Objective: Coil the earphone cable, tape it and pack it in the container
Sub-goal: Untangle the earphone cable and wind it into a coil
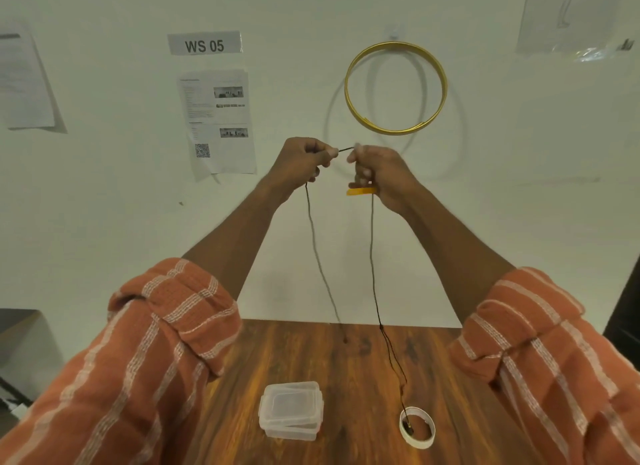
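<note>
You've got the earphone cable (372, 256) pinched high above the container (291, 409), left hand (301, 161) and right hand (377, 173) fingers clamped on it. It's thin, limp, light, so hold near the fold; its earbud ends dangle beside the tape roll (417, 429).

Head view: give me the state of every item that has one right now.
earphone cable: uncoiled, hanging from both hands
left hand: pinching the cable
right hand: pinching the cable
container: lid on, on the table
tape roll: flat on the table, an earbud inside its ring
</note>
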Motion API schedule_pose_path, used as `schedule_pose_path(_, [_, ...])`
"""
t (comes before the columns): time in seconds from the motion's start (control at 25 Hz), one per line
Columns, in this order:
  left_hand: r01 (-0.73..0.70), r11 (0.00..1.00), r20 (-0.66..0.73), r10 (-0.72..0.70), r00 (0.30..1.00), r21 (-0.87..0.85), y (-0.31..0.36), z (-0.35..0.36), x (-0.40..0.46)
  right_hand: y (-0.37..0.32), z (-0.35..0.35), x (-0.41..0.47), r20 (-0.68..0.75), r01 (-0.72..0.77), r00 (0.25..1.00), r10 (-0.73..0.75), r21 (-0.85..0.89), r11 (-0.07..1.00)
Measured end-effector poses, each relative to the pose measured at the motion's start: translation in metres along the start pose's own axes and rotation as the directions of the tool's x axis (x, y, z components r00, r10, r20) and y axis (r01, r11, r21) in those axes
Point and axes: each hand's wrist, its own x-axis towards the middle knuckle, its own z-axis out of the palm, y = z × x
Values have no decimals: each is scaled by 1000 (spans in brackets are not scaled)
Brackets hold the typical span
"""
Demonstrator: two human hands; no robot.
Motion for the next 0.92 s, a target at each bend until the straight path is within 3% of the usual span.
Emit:
schedule_pose_path(0.08, [31,999,15,-30,999,-10,-10,-8,-6,-8,-6,3,-150,17,989,18,225,974])
schedule_pose_path(0.28, [187,969,101,-172,980,-162,-69,-6,-48,-20,-48,9,-429,59,899,90,322,945])
schedule_pose_path(0.4, [299,928,178,-262,948,-225,-106,7,-80,-13,-64,7,-535,-2,837,118,213,977])
schedule_pose_path(0.48, [330,906,202,-283,938,-265,-117,18,-91,2,-62,2,-541,-173,829,143,-4,985])
schedule_pose_path(0.52, [330,905,212,-278,937,-269,-116,23,-92,10,-58,-3,-522,-299,838,159,-194,934])
schedule_pose_path(0.6, [312,918,238,-255,937,-246,-109,32,-92,27,-44,-14,-478,-465,864,161,-631,621])
schedule_pose_path(0.64, [296,929,248,-240,939,-221,-103,35,-90,32,-31,-21,-456,-458,881,124,-759,463])
schedule_pose_path(0.68, [279,941,252,-227,941,-193,-97,38,-88,36,-17,-26,-395,-401,912,108,-809,429])
schedule_pose_path(0.76, [248,957,230,-211,950,-148,-87,39,-82,43,13,-33,-91,-207,974,208,-735,646])
schedule_pose_path(0.8, [234,964,204,-205,957,-128,-83,37,-79,47,27,-37,78,-184,953,294,-622,761])
schedule_pose_path(0.84, [215,972,179,-195,964,-96,-80,32,-77,51,36,-41,186,-230,908,376,-529,817])
schedule_pose_path(0.92, [163,986,177,-157,972,-22,-78,18,-79,54,38,-44,247,-300,871,426,-418,857])
